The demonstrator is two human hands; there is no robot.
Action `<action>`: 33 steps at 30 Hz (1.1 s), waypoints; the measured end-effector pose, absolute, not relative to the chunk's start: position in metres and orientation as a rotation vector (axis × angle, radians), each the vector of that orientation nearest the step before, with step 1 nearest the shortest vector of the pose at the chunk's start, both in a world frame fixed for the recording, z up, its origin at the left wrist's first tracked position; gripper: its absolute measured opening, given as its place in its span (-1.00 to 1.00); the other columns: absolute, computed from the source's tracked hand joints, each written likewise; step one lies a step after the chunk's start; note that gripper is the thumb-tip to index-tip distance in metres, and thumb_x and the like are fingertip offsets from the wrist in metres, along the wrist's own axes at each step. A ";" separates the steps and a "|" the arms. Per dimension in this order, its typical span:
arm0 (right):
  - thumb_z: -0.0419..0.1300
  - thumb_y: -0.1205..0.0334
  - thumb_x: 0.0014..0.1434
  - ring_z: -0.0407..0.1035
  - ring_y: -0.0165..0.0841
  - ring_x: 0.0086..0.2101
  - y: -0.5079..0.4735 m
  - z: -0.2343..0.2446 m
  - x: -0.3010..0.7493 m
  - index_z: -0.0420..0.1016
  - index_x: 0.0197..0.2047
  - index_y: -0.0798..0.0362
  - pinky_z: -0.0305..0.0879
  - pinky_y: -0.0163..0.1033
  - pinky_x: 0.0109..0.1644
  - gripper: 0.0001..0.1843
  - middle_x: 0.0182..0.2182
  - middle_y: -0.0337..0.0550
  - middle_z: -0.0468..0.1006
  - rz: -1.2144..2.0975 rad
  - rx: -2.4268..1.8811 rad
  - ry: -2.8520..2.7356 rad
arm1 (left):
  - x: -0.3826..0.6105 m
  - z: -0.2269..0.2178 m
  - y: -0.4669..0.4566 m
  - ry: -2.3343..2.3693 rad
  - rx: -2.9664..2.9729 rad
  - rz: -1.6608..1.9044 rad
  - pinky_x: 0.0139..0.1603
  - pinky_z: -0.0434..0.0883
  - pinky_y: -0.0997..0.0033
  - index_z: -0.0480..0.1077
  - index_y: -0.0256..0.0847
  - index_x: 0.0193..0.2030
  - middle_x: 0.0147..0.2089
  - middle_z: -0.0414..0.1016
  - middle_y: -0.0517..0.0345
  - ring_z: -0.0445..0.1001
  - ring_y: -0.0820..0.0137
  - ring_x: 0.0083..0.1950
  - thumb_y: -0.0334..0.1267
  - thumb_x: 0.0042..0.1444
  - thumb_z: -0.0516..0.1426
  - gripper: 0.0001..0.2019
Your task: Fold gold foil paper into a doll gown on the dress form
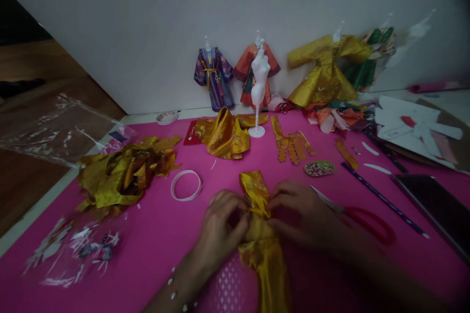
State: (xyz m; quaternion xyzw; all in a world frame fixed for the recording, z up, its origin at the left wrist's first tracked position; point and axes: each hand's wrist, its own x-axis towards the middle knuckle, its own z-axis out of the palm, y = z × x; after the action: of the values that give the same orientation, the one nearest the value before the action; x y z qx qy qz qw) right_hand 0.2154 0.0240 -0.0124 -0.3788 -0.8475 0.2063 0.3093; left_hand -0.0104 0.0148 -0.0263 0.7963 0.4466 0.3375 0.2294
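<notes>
A strip-like piece of gold brocade doll clothing (266, 254) runs from the middle of the pink mat down to the bottom edge. My left hand (225, 217) pinches its left edge between thumb and fingers. On the right edge, my right hand (299, 208) has its fingers closed on the same cloth, slightly blurred. Red-handled scissors (367, 220) lie partly behind my right hand and forearm. A roll of pale tape (186, 186) rests left of my hands. Beyond them lies another gold garment piece (229, 137), beside a bare white doll mannequin (260, 76).
Gold scraps (125, 171) are heaped at the left, near a clear plastic bag (81, 254). Dressed mannequins, one in a purple robe (215, 78), stand along the wall. A bead-covered oval clip (319, 168), a dark pencil (385, 200) and a black tablet (436, 205) lie to the right.
</notes>
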 end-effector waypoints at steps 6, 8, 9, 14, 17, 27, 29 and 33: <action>0.28 0.26 0.15 0.38 -0.21 -0.28 0.018 -0.023 0.204 0.54 -0.31 0.09 0.27 -0.10 -0.19 -0.92 -0.34 -0.05 0.52 0.446 -0.993 -2.195 | -0.009 -0.026 0.014 1.250 2.227 0.976 0.02 0.29 0.08 0.36 -0.16 -0.32 -0.36 0.52 0.17 0.45 0.29 -0.27 -0.48 0.10 0.11 -0.88; 0.26 0.30 0.16 0.38 -0.22 -0.29 0.018 -0.026 0.203 0.55 -0.32 0.09 0.26 -0.11 -0.21 -0.95 -0.34 -0.06 0.52 0.430 -0.985 -2.175 | -0.009 -0.026 0.013 1.248 2.223 0.999 0.05 0.27 0.06 0.36 -0.16 -0.32 -0.36 0.53 0.19 0.46 0.30 -0.27 -0.48 0.10 0.11 -0.88; 0.26 0.31 0.16 0.38 -0.22 -0.29 0.018 -0.027 0.203 0.55 -0.31 0.09 0.26 -0.12 -0.20 -0.95 -0.34 -0.06 0.52 0.429 -0.982 -2.168 | -0.009 -0.025 0.013 1.245 2.218 1.009 0.06 0.26 0.05 0.36 -0.16 -0.32 -0.36 0.53 0.19 0.46 0.31 -0.26 -0.48 0.10 0.10 -0.87; 0.23 0.35 0.18 0.38 -0.24 -0.29 0.020 -0.029 0.204 0.53 -0.33 0.09 0.24 -0.15 -0.21 -0.94 -0.35 -0.09 0.52 0.453 -0.973 -2.162 | -0.009 -0.025 0.012 1.220 2.185 1.037 0.12 0.22 0.03 0.37 -0.15 -0.31 -0.36 0.53 0.24 0.46 0.33 -0.26 -0.48 0.10 0.13 -0.87; 0.20 0.38 0.19 0.38 -0.26 -0.31 0.020 -0.029 0.204 0.50 -0.36 0.10 0.24 -0.17 -0.22 -0.91 -0.36 -0.10 0.51 0.510 -0.996 -2.149 | -0.009 -0.025 0.013 1.206 2.135 1.049 0.03 0.29 0.11 0.38 -0.15 -0.31 -0.35 0.52 0.24 0.46 0.33 -0.25 -0.48 0.11 0.13 -0.87; 0.25 0.35 0.18 0.39 -0.29 -0.32 0.020 -0.032 0.202 0.54 -0.37 0.10 0.25 -0.21 -0.24 -0.91 -0.38 -0.13 0.52 0.621 -0.996 -2.096 | -0.005 -0.032 0.014 1.165 1.899 1.048 -0.09 0.33 0.22 0.48 -0.15 -0.38 -0.34 0.55 0.17 0.47 0.28 -0.22 -0.37 0.15 0.24 -0.91; 0.28 0.34 0.15 0.41 -0.30 -0.31 0.020 -0.028 0.202 0.56 -0.33 0.10 0.27 -0.21 -0.23 -0.97 -0.36 -0.13 0.54 0.672 -0.978 -2.070 | -0.006 -0.033 0.014 1.172 1.870 1.059 -0.13 0.34 0.24 0.49 -0.15 -0.39 -0.36 0.54 0.18 0.47 0.29 -0.24 -0.36 0.15 0.25 -0.90; 0.29 0.34 0.14 0.41 -0.32 -0.32 0.020 -0.025 0.203 0.58 -0.30 0.10 0.28 -0.22 -0.22 -0.96 -0.37 -0.14 0.54 0.700 -0.975 -2.048 | -0.007 -0.033 0.014 1.165 1.842 1.078 -0.15 0.35 0.26 0.50 -0.14 -0.40 -0.37 0.54 0.18 0.47 0.30 -0.25 -0.36 0.14 0.26 -0.90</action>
State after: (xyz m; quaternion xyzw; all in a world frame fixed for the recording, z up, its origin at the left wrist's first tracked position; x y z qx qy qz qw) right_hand 0.2035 0.0201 -0.0248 -0.3807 -0.8001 0.2734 0.3745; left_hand -0.0071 0.0145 -0.0328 0.7102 0.4494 0.4157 0.3476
